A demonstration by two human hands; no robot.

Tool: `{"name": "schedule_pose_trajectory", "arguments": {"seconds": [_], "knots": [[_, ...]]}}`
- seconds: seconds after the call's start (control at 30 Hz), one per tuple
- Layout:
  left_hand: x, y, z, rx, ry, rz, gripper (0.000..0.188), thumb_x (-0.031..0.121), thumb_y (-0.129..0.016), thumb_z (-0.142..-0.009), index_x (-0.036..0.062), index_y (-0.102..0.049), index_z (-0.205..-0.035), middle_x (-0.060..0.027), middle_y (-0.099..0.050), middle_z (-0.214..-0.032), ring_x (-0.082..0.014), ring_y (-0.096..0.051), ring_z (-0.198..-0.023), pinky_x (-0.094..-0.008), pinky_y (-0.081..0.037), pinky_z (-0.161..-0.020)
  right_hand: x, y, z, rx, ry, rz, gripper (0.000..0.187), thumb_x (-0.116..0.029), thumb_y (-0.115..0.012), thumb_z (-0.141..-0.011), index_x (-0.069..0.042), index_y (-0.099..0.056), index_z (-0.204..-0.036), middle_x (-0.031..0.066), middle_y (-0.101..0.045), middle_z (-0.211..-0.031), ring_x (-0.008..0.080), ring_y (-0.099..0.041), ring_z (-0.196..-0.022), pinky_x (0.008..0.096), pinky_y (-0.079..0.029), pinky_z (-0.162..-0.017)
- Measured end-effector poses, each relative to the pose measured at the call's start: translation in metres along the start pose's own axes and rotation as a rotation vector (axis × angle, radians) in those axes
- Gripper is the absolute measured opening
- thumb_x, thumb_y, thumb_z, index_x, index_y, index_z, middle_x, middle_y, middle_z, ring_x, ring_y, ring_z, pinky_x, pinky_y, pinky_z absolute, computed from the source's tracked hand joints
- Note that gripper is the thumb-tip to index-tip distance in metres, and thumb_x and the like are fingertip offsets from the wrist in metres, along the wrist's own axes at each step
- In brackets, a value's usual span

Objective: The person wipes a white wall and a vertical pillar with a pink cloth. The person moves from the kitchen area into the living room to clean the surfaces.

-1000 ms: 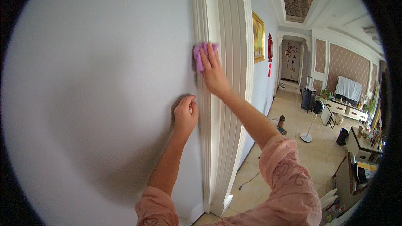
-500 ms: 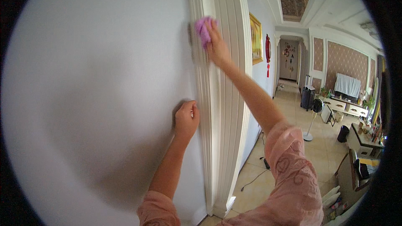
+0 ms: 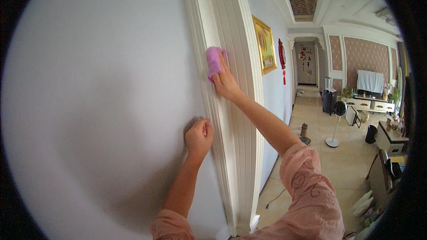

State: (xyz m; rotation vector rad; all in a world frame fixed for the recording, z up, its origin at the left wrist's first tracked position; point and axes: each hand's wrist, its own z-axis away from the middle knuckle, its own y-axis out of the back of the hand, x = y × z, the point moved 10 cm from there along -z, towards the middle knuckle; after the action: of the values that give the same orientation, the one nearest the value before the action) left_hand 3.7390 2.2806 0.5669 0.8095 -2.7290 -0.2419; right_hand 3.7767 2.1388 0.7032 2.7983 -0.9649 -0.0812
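A purple cloth (image 3: 214, 62) is pressed against the white door-frame moulding (image 3: 195, 22) under my right hand (image 3: 226, 83), whose fingers bend over it. Lower down, my left hand (image 3: 199, 138) is closed in a fist close to the pale blue wall (image 3: 111, 84), just left of the moulding. What the left fist holds, if anything, is hidden by its curled fingers. Right of the moulding rises the fluted white pilaster (image 3: 233, 31), which my right forearm crosses in the picture.
Beyond the pilaster, a gold-framed picture (image 3: 265, 44) and a red hanging ornament (image 3: 282, 55) are on the wall. A standing fan (image 3: 340, 109), a dark suitcase (image 3: 329, 101) and a black bin (image 3: 371, 134) stand on the tiled floor (image 3: 311, 169). A cable (image 3: 275, 198) lies near the pilaster's base.
My right hand has slid down the moulding with the purple cloth. My left hand stays in a fist by the wall. The view has shifted slightly.
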Motion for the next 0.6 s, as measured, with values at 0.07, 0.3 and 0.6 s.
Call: {"name": "schedule_pose_trajectory", "arguments": {"seconds": [0.07, 0.3, 0.6], "knots": [[-0.005, 0.016, 0.000, -0.020, 0.004, -0.068, 0.014, 0.009, -0.058, -0.085, 0.0013, -0.064, -0.094, -0.0151, -0.065, -0.079, -0.0263, -0.064, -0.066, -0.0348, -0.052, -0.061, -0.012, -0.007, -0.038, 0.021, -0.014, -0.017, 0.061, -0.025, -0.036, -0.095, 0.000, -0.013, -0.146, 0.0235, -0.011, -0.152, 0.0371, -0.010, -0.141, 0.0394, -0.016, -0.114], [0.010, -0.015, 0.002, -0.087, 0.006, 0.104, 0.014, 0.008, -0.056, -0.087, -0.0013, -0.063, -0.095, -0.0163, -0.066, -0.085, -0.0279, -0.066, -0.071, -0.0351, -0.054, -0.060, 0.013, 0.049, -0.158, 0.208, 0.059, 0.047, 0.061, -0.014, -0.041, -0.090, 0.009, -0.017, -0.141, 0.0328, -0.018, -0.145, 0.0461, -0.019, -0.135, 0.0416, -0.023, -0.112], [0.011, -0.001, -0.029, -0.075, -0.060, 0.164, 0.017, 0.009, -0.057, -0.088, -0.0012, -0.064, -0.099, -0.0152, -0.068, -0.092, -0.0224, -0.066, -0.076, -0.0329, -0.055, -0.066, 0.001, 0.024, -0.082, 0.137, 0.091, 0.070, 0.061, -0.013, -0.043, -0.089, 0.006, -0.019, -0.142, 0.0277, -0.015, -0.148, 0.0415, -0.019, -0.137, 0.0395, -0.020, -0.113]]}}
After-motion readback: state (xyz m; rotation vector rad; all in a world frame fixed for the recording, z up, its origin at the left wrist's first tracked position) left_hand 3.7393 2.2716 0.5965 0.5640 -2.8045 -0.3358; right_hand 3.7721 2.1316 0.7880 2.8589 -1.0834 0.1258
